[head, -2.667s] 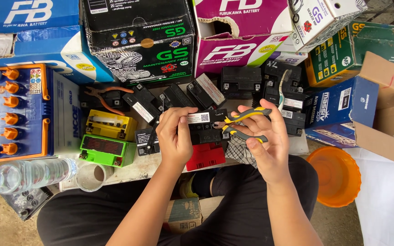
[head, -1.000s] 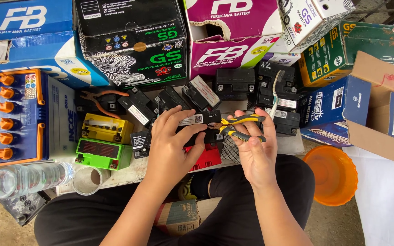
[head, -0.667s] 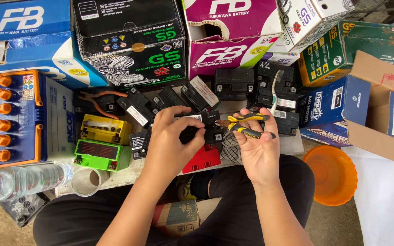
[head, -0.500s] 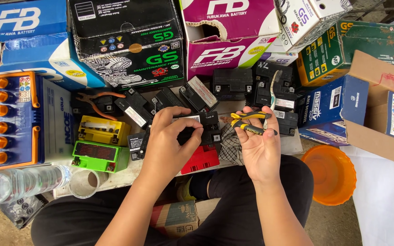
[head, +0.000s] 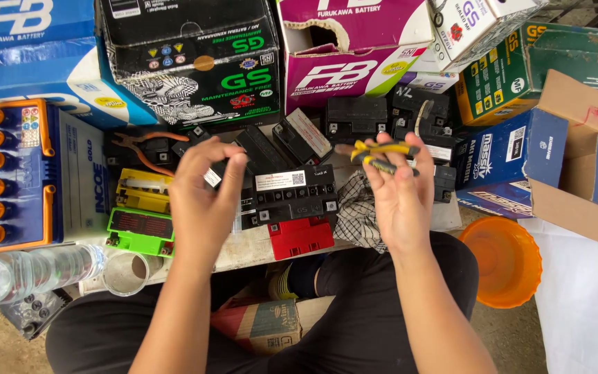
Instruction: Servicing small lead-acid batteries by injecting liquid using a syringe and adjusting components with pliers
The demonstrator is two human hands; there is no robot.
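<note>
— What does the person's left hand (head: 202, 190) hold?

— A small black rectangular battery with a white end label (head: 217, 174); the fingers (head: 233, 181) are curled tight around it, above the bench (head: 243, 253), just left of a larger black battery with a white sticker on top (head: 292, 194).

— And the right hand (head: 399, 190)?

— It grips a pair of yellow-and-black handled pliers (head: 381, 154), fingers closed on the handles, held above a checked cloth (head: 358, 211).

— Which containers stand around?

— Along the back there is a blue-and-white carton (head: 29, 41), a black printed cardboard box with green lettering (head: 192, 62), and a magenta-and-white cardboard box (head: 354, 48) with a torn hole in its front; what is inside them cannot be seen. To the right stands a green carton (head: 534, 69), a dark blue carton (head: 503, 163), and an open brown cardboard box (head: 583, 159) whose flaps hide its contents.

— Anything open enough to look into?

— A round orange plastic bowl (head: 505, 260) sits low on the right, beside the person's knee; it looks bare inside. A white cup-like tube end (head: 126, 273) lies near a clear plastic water bottle (head: 32, 270), which holds water.

— What else lies on the bench?

— A red battery (head: 301, 237), a green one (head: 140, 232), a yellow one (head: 145, 192), and orange-handled pliers (head: 148, 142).
</note>
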